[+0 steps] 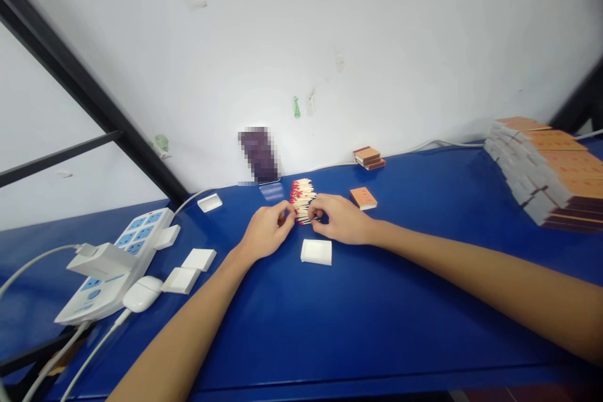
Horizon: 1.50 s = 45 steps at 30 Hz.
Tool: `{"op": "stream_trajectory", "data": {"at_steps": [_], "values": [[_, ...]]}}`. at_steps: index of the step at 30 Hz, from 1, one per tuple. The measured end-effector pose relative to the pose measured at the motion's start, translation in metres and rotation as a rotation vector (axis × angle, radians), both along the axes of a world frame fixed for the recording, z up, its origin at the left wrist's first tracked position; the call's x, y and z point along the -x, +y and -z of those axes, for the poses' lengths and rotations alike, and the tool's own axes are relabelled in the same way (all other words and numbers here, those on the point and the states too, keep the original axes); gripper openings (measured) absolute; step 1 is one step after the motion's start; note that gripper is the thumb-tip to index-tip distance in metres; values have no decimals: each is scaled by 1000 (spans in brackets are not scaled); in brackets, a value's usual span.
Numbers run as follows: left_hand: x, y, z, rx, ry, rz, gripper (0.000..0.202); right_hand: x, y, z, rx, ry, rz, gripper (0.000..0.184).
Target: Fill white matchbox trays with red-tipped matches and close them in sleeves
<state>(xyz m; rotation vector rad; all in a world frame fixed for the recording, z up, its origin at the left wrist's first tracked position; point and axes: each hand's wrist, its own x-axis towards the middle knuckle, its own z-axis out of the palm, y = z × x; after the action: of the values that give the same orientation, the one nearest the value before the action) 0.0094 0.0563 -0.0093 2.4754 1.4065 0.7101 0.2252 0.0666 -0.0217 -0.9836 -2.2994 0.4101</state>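
Note:
A pile of red-headed matches (pixel 304 191) lies on the blue table, heads to the left. My left hand (pixel 269 229) is closed at the pile's near left side, its thumb and forefinger pinching at the match heads. From the right, my right hand (pixel 342 218) closes its bent fingers on the bare ends of the near matches. How many matches sit between the fingers is hidden. Just in front of the hands is a white matchbox tray (pixel 316 252), open side up. An orange matchbox (pixel 363 198) rests beyond my right hand.
More white trays (pixel 181 280) lie at left, beside a white earphone case (pixel 142 294) and a power strip (pixel 134 245) with cables. Another tray (pixel 210 203) is farther back. A phone (pixel 260 154) leans on the wall. Matchboxes (pixel 369 157) stand at the back; a large stack (pixel 551 169) is at right.

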Motion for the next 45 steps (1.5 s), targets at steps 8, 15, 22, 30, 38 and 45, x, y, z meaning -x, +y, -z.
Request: {"op": "stream_trajectory", "data": {"at_steps": [8, 15, 22, 30, 38, 45], "values": [[1, 1, 1, 26, 29, 66, 15, 0, -1, -2, -5, 8, -6, 6], [1, 1, 1, 31, 19, 77, 18, 0, -5, -3, -35, 45, -1, 14], [1, 1, 0, 16, 43, 80, 18, -2, -14, -5, -158, 1, -122, 22], [0, -1, -2, 13, 52, 71, 18, 3, -13, -6, -138, -49, 86, 23], [0, 0, -1, 16, 54, 83, 19, -1, -14, -7, -120, -29, -100, 21], [0, 0, 0, 13, 58, 81, 19, -2, -18, -14, -106, -111, -142, 26]]}}
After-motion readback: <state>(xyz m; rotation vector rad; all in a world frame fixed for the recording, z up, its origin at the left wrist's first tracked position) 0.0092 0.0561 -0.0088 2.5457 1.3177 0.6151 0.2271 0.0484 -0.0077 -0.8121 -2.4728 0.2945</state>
